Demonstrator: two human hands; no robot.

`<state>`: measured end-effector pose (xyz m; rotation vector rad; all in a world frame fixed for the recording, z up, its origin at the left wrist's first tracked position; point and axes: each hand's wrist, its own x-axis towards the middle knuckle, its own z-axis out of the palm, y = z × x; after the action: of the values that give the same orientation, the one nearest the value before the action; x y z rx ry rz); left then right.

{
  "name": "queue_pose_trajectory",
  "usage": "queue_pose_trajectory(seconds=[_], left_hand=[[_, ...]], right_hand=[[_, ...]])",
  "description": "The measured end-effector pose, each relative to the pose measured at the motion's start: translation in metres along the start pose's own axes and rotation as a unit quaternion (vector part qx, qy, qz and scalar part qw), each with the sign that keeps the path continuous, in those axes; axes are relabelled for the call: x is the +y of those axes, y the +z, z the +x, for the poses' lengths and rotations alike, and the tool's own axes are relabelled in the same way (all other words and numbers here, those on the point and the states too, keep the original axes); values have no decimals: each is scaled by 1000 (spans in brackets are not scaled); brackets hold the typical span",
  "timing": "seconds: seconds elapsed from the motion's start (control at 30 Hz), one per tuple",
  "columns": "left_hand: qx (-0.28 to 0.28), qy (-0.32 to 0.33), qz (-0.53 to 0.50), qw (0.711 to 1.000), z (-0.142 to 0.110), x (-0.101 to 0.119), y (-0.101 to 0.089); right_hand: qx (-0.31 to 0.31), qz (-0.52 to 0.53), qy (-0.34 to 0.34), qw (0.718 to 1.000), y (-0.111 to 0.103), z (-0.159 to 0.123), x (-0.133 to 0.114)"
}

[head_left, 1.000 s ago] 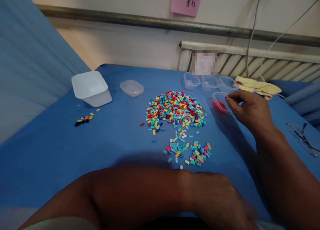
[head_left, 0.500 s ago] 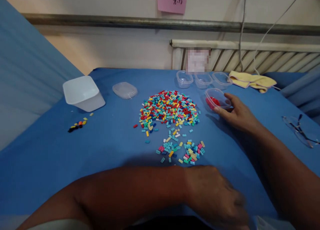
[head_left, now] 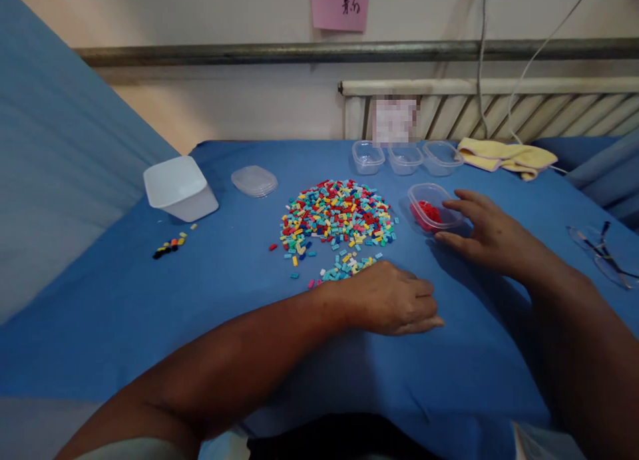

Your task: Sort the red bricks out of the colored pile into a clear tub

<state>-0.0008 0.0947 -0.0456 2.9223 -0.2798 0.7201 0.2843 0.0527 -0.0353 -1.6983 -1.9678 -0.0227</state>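
the right hand (head_left: 486, 230) was found open beside the tub (head_left: 428, 186), thumb and fingers parted at its right side; nothing was seen held, and contact with the rim could not be confirmed. red bricks (head_left: 426, 215) were noted inside the tub, which was placed upright on the table (head_left: 150, 313), to the right of the mixed pile (head_left: 337, 214). the left hand (head_left: 392, 297) was recorded with its fingers curled, nearest to the loose bricks (head_left: 344, 267); whether anything was gripped could not be told.

for sound handling, the tub was judged best steadied by light, opposed pressure low on its wall, as its thin plastic could be flexed or tipped by a push on the rim. small pieces were judged best pinched singly by the sides, with the fingertips kept in sight. a risk was noted at the left forearm and wrist: part of the loose bricks was covered by them, and pieces could be swept aside by a low sleeve or wrist. a raised wrist was therefore considered preferable.

three clear tubs (head_left: 405, 159) were observed behind, beside a towel (head_left: 506, 156). lids (head_left: 253, 180) and a white bin (head_left: 174, 180) were seen at left, glasses (head_left: 606, 253) at far right.
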Motion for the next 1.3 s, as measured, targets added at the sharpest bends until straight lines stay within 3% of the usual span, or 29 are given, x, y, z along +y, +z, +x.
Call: queue_pose_trajectory(seconds=[0.13,0.2,0.27,0.37,0.43,0.5,0.6,0.73,0.8,0.9,0.97,1.03,1.1,1.3], left_hand=[[4,27,20,999,5,12,-9],[-2,44,14,999,7,25,-22],[-50,17,1,999,3,38,-44],[-181,-90,-20,979,-21,49,-87],[-264,-182,-34,947,-45,51,-113],[-301,-291,-30,908,-68,49,-130],[-303,-362,-52,880,-87,47,-130],[-270,-386,-1,882,-84,46,-111],[-263,-389,-5,883,-82,43,-109],[-238,-427,-6,873,-86,31,-126],[-211,-497,53,840,-95,17,-142],[-230,-558,89,792,-103,3,-155],[-254,-582,90,767,-110,-9,-159],[-253,-589,80,763,-117,-23,-155]], right_hand=[[39,68,-53,995,-15,5,-39],[-35,124,-71,989,-17,3,-60],[-141,176,-92,970,-15,0,-74],[-230,205,-108,945,-6,-5,-84],[-246,204,-108,941,2,-6,-87],[-247,207,-116,940,12,-4,-92],[-227,223,-140,938,26,-2,-104],[-195,268,-149,932,34,-4,-114],[-185,282,-152,929,32,-6,-112],[-207,275,-182,921,30,-9,-108],[-223,259,-223,913,31,-10,-110],[-212,245,-259,910,34,-10,-115],[-179,242,-271,914,37,-11,-120],[-106,253,-215,937,39,-11,-115]])
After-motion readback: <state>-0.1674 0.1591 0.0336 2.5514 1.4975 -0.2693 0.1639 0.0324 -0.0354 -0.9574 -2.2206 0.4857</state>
